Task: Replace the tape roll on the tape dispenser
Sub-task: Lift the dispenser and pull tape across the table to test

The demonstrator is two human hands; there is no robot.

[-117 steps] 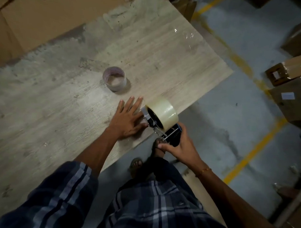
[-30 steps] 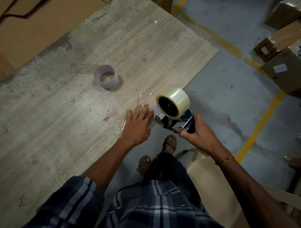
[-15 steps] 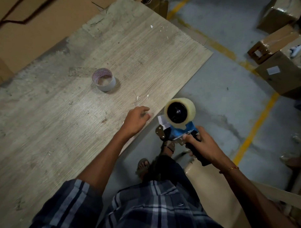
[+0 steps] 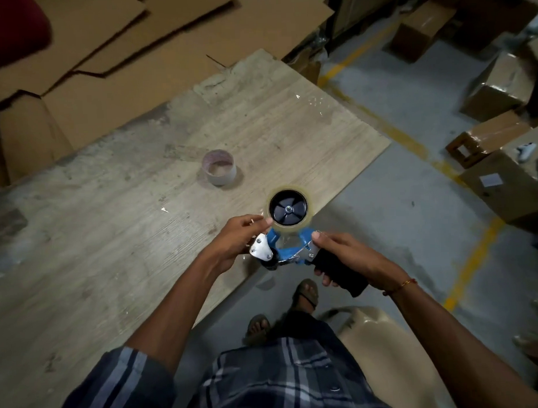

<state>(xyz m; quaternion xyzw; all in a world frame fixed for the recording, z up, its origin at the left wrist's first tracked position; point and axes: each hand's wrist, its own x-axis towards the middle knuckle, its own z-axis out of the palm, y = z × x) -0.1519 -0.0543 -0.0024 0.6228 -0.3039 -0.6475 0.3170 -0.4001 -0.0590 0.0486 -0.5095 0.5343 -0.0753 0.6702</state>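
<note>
The blue tape dispenser (image 4: 289,251) is held up over the table's near edge, its side facing me. A clear tape roll (image 4: 288,208) sits on its black hub. My right hand (image 4: 346,257) grips the black handle, thumb up on the blue frame. My left hand (image 4: 237,240) is at the dispenser's front end beside the metal plate, fingertips pinching at the roll's left edge. An empty cardboard tape core (image 4: 219,168) stands upright on the wooden table (image 4: 110,240), apart from both hands.
Flattened cardboard sheets (image 4: 134,49) lie behind the table. Taped cardboard boxes (image 4: 504,153) stand on the grey floor at the right, past yellow floor lines (image 4: 471,264). A tan chair (image 4: 382,346) is at my lower right, and my sandalled feet (image 4: 283,310) stand below the table edge.
My left hand left the table and came onto the dispenser's front and the roll. My right hand raised and turned the dispenser so that its hub side faces me.
</note>
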